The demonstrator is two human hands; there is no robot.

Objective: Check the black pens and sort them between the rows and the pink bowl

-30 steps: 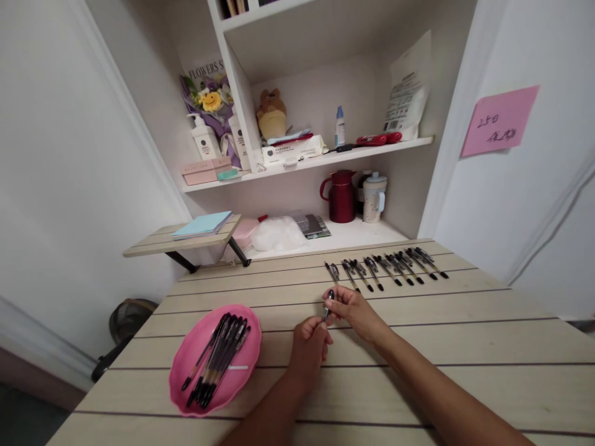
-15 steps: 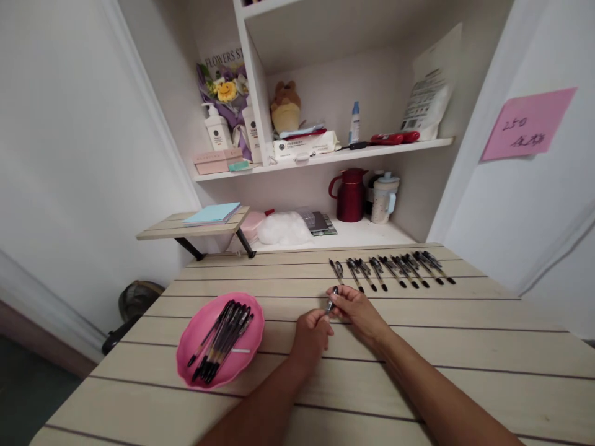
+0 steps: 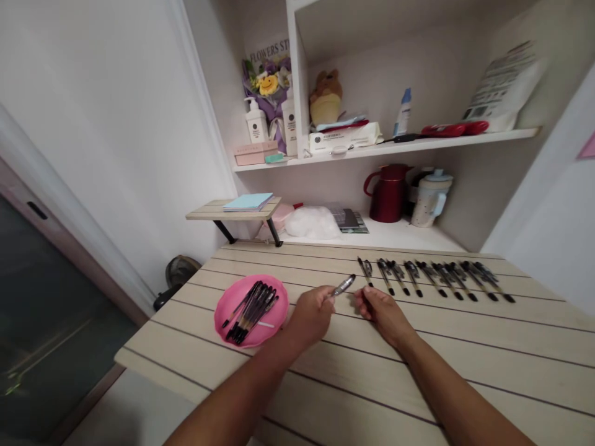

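Note:
My left hand is closed around a pen; its clear, silvery end with a dark tip sticks out past the fingers, and the rest is hidden in the hand. Just to the right, my right hand is loosely curled with fingers slightly apart, and nothing shows in it. Its fingertips are close to the black end of the leftmost laid-out pen. Several more pens with short clear pieces beside them form a row to the right. On the left, a pink dish holds several black pens.
A white strip lies in the dish. Behind it stands a small raised shelf with blue paper. At the back are a red jug, a pale cup and a white plastic bag.
My right hand has let go of the pen piece and moved apart to the right. My left hand now holds it alone, tip pointing up-right. The camera view has turned left.

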